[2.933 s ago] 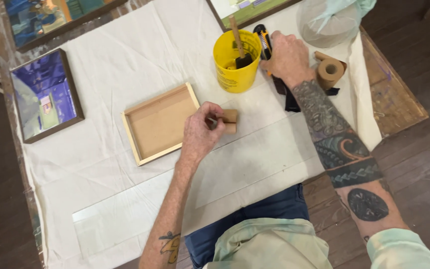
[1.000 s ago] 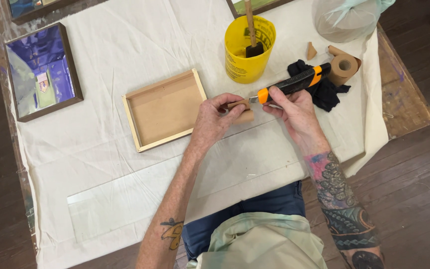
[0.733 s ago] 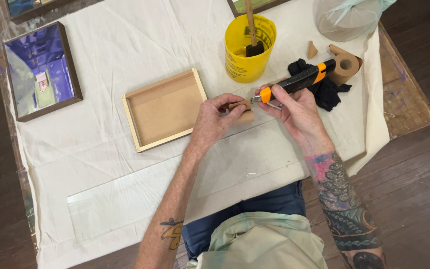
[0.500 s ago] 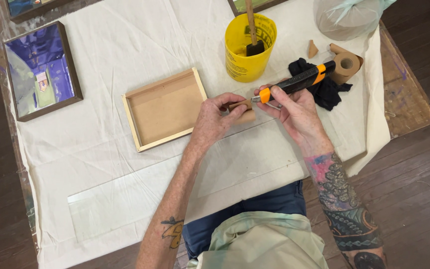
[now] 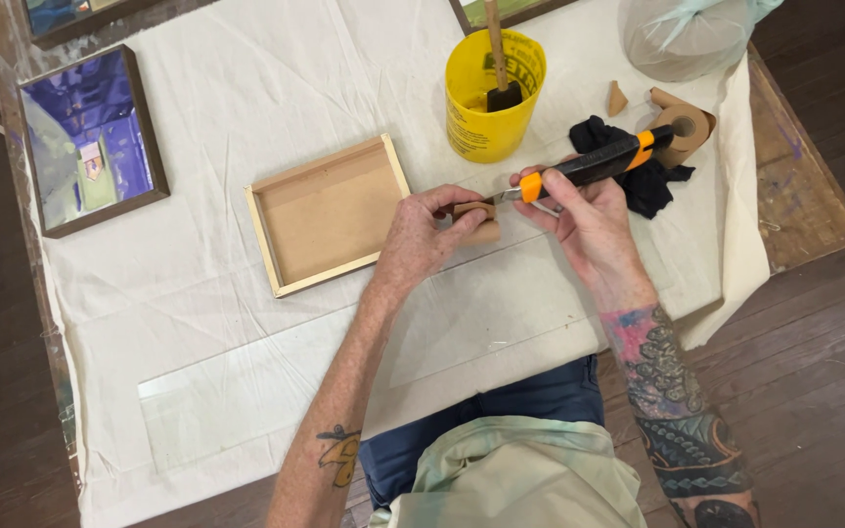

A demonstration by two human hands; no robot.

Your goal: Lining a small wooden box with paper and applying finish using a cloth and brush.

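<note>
Knife tip meets a small brown piece on the cloth-covered table

Hands work close together at the middle of the table [image 5: 794, 205], which is draped in a white cloth [image 5: 246, 108]. The left hand [image 5: 422, 240] is closed around a small brown piece [image 5: 476, 223], pinning it to the cloth with fingers curled over its top. The right hand [image 5: 589, 220] is clamped on a black and orange utility knife [image 5: 594, 166], whose blade end points left and reaches the brown piece; whether the blade touches it cannot be told.

Just left of the left hand lies a shallow wooden frame [image 5: 330, 215], back side up. Behind the hands stands 1 yellow cup [image 5: 491, 98] with a foam brush [image 5: 499, 59] upright in it. A black rag [image 5: 638, 176] lies under the knife's handle, with a roll of brown tape [image 5: 685, 127] touching it on the right. A framed purple painting [image 5: 90, 137] rests at the far left. A clear pane [image 5: 246, 411] lies flat near the table's front edge.
</note>
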